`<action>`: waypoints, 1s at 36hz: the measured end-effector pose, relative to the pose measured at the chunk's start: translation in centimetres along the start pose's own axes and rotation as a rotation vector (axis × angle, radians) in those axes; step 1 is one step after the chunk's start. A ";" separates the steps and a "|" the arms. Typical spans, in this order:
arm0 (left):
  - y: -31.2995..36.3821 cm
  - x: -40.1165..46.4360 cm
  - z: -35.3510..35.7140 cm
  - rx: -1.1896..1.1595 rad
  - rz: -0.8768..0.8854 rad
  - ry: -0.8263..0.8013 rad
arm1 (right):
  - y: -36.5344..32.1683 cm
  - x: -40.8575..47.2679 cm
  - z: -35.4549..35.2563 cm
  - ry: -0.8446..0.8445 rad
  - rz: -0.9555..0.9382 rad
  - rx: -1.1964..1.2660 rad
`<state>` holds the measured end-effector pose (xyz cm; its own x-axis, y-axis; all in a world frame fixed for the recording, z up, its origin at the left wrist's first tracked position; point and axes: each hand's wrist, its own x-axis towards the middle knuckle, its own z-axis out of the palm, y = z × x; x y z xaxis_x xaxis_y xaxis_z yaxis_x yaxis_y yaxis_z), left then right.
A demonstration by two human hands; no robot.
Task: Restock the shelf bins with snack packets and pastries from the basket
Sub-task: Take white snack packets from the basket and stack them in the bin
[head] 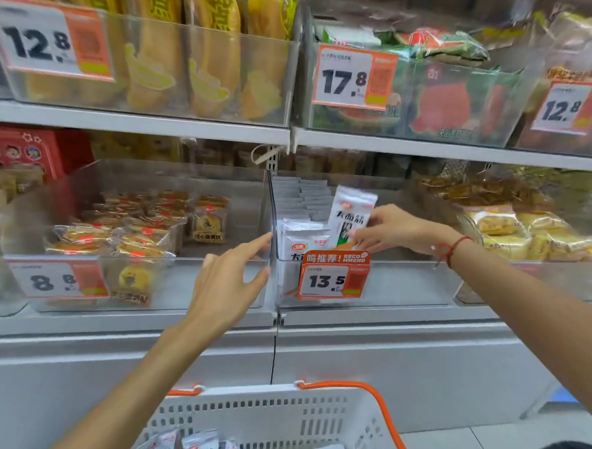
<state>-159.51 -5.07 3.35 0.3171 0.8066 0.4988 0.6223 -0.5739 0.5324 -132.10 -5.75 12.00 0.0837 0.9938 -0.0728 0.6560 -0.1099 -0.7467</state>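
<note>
Shelf bin [386, 281] holds white packets; right hand [387, 229] pinches 1 packet [350, 214], left hand [229, 282] seemingly open.

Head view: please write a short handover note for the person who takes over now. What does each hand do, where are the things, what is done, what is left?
Right hand: pinches a white snack packet upright over the clear bin tagged 13.5, not yet released.
Left hand: open, fingertips on that bin's left wall.
Done: white packets already stand in rows in this bin.
Left: seat the held packet; more white packets wait in the basket below. The pastry bin tagged 8.8 looks part filled.
</note>
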 end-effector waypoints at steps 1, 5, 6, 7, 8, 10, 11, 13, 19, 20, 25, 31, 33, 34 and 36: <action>-0.1 0.0 0.0 -0.023 -0.013 -0.012 | 0.0 0.5 0.3 -0.020 0.030 -0.053; -0.6 -0.1 0.0 -0.127 -0.048 -0.055 | 0.7 2.2 1.1 -0.071 0.096 -0.213; -0.6 -0.1 0.0 -0.140 -0.049 -0.056 | 0.9 2.5 1.2 -0.071 0.113 -0.229; -0.6 -0.1 0.0 -0.153 -0.053 -0.053 | 1.0 2.8 1.1 -0.059 0.131 -0.249; -0.6 -0.2 0.0 -0.164 -0.059 -0.050 | 1.1 3.1 1.1 -0.043 0.148 -0.278; -0.5 -0.2 0.1 -0.167 -0.068 -0.041 | 0.7 3.3 1.1 -0.028 0.166 -0.337; -0.5 -0.3 0.2 -0.165 -0.072 -0.037 | 0.4 3.3 1.2 -0.030 0.158 -0.378; -0.5 -0.3 0.3 -0.164 -0.084 -0.034 | -0.1 3.4 1.5 -0.028 0.131 -0.470; -0.4 -0.3 0.3 -0.146 -0.101 -0.040 | 1.1 4.2 1.7 -0.050 0.179 -0.430; -0.3 -0.2 0.3 -0.146 -0.106 -0.039 | 1.3 4.0 1.6 -0.054 0.192 -0.385; -0.2 -0.2 0.3 -0.164 -0.109 -0.033 | 1.5 3.8 1.7 -0.062 0.190 -0.304; 0.1 -0.1 0.0 -0.167 -0.113 -0.045 | 0.5 3.4 2.4 -0.076 0.151 -0.417; 0.2 -0.1 -0.3 -0.142 -0.113 -0.070 | 0.5 3.0 2.2 -0.112 0.141 -0.410; 0.2 -0.1 -0.4 -0.136 -0.108 -0.085 | 0.5 2.6 1.9 -0.130 0.146 -0.408; 0.1 -0.1 -0.5 -0.145 -0.092 -0.102 | 0.7 1.9 1.3 -0.153 0.167 -0.389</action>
<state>-159.84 -5.30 3.77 0.3393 0.8626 0.3753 0.5450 -0.5054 0.6689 -132.46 -3.95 10.49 0.1200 0.9496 -0.2896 0.8788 -0.2373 -0.4140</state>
